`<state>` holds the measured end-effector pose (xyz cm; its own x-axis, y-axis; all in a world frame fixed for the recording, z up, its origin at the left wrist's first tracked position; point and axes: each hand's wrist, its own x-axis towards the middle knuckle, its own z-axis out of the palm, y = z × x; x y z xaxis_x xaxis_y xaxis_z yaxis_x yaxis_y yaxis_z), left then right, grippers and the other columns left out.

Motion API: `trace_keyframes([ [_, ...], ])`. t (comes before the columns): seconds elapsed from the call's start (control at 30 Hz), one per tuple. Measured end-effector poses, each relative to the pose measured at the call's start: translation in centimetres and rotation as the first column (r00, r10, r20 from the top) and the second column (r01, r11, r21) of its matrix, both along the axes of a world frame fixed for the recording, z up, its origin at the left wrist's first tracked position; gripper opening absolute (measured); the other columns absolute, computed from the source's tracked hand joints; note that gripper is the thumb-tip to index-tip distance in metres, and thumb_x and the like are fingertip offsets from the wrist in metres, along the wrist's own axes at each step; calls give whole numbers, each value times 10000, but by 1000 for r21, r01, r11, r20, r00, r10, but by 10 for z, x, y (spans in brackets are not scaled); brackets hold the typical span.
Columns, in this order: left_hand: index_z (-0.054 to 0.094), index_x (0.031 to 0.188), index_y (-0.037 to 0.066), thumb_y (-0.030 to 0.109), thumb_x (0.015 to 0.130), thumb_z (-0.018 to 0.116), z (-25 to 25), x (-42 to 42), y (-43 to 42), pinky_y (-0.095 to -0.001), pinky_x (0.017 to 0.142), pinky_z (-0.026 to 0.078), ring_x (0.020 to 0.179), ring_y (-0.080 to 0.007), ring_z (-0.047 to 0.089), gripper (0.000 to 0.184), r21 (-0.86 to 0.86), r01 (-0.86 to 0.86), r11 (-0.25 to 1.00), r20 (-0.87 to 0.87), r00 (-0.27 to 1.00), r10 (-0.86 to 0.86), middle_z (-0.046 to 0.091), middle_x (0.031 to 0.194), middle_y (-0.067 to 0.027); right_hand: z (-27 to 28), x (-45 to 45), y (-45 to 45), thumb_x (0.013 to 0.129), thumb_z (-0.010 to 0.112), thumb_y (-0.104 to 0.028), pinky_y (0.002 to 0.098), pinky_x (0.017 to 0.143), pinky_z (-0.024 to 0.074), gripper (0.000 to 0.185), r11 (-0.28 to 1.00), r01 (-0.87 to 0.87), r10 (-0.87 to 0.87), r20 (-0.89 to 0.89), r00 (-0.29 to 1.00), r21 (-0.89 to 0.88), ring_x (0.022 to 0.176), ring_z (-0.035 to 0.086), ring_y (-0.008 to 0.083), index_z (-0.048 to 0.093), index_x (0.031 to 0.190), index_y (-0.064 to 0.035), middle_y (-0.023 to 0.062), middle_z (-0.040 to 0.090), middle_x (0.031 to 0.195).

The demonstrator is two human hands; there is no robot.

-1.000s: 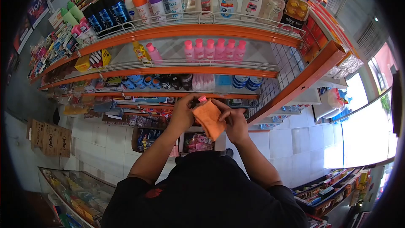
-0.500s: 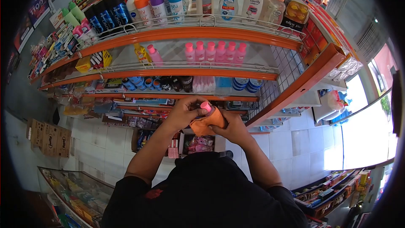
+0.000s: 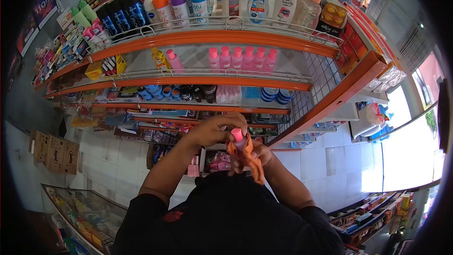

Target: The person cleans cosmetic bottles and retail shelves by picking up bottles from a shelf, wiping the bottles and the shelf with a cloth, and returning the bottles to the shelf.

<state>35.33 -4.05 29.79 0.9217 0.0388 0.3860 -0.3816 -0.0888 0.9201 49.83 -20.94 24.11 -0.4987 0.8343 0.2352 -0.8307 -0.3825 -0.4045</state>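
A pink bottle (image 3: 238, 135) with a pink cap is held in front of my chest, its top pointing up and away from me. An orange cloth (image 3: 253, 161) wraps partly round it and hangs down on the right. My right hand (image 3: 259, 153) is closed round the bottle and cloth from the right. At the cap, my left hand (image 3: 219, 130) has its fingers bent and touching the bottle's upper left side. Several similar pink bottles (image 3: 237, 59) stand in a row on the shelf beyond, with one more (image 3: 174, 60) apart to their left.
An orange-edged shelf (image 3: 203, 37) holds sprays and lotion bottles above the pink row. Lower shelves carry jars (image 3: 270, 94) and packets. Open boxes of packets (image 3: 219, 160) sit on the floor below my hands. A slanted orange post (image 3: 330, 98) stands at the right, a cardboard carton (image 3: 55, 154) at the left.
The bottle and cloth have come lower and closer to my body. The cloth has gone from covering the bottle's front to hanging on its right, and more of the bottle shows. My left hand has shifted right.
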Motion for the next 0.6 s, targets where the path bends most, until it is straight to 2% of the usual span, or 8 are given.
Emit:
trace_keyframes([
  [0.07, 701, 1208, 56, 409, 956, 751, 1, 3, -4, -399, 1059, 432, 1167, -215, 578, 437, -68, 11, 998, 31, 999, -9, 629, 1171, -62, -13, -9, 6, 816, 757, -163, 632, 870, 603, 641, 991, -94, 112, -201, 973, 98, 818, 719, 354, 490, 1363, 36, 198, 626, 936],
  [0.17, 692, 1212, 41, 392, 966, 748, 2, 6, -6, -398, 1058, 436, 1180, -212, 581, 432, -135, 17, 991, 59, 998, -9, 636, 1178, -75, -8, -14, 10, 825, 756, -223, 599, 803, 634, 672, 970, -166, 221, -364, 905, 177, 811, 720, 337, 475, 1377, 39, 195, 622, 944],
  [0.2, 690, 1211, 37, 381, 967, 750, 4, 6, -8, -392, 1054, 440, 1183, -207, 583, 427, -158, 11, 987, 59, 998, -2, 639, 1182, -79, -1, -12, 8, 850, 750, -222, 512, 758, 651, 633, 971, -191, 231, -365, 902, 144, 794, 719, 311, 488, 1368, 29, 188, 620, 946],
  [0.33, 683, 1215, 27, 344, 964, 763, 24, -3, -13, -347, 1006, 474, 1151, -171, 612, 412, -168, -150, 974, -123, 984, 130, 657, 1172, -75, 5, 13, -1, 918, 737, -163, 380, 846, 615, 549, 989, 142, -144, 65, 987, 30, 927, 720, 249, 515, 1378, 39, 163, 668, 1059],
  [0.43, 691, 1208, 25, 314, 945, 785, 18, -12, -14, -315, 960, 496, 1095, -149, 637, 402, -158, -345, 925, -400, 879, 259, 680, 1141, -51, 12, 12, 0, 921, 749, -156, 367, 920, 590, 554, 909, 390, -400, 564, 723, 145, 1036, 712, 231, 528, 1383, 56, 137, 690, 1162],
  [0.47, 695, 1203, 25, 302, 939, 791, 18, -12, -13, -314, 953, 499, 1082, -146, 640, 395, -120, -342, 932, -372, 886, 277, 685, 1136, -45, 7, 13, 2, 915, 758, -112, 355, 979, 561, 544, 914, 376, -385, 619, 685, 152, 1117, 698, 223, 540, 1383, 59, 113, 689, 1236],
  [0.57, 705, 1189, 24, 273, 924, 806, 17, -8, -14, -315, 948, 505, 1069, -144, 646, 378, -95, -314, 945, -277, 920, 278, 694, 1140, -39, 12, 3, 2, 945, 734, -222, 337, 838, 604, 541, 898, 418, -425, 526, 737, 140, 958, 734, 232, 536, 1361, 62, 138, 707, 1093],
  [0.6, 708, 1187, 23, 268, 920, 808, 17, -6, -15, -318, 958, 504, 1083, -148, 644, 376, -141, -288, 947, -237, 939, 250, 693, 1154, -45, 6, 3, 3, 968, 699, -299, 349, 763, 604, 552, 959, 273, -282, 312, 907, 75, 880, 730, 249, 533, 1347, 66, 156, 699, 1031],
])
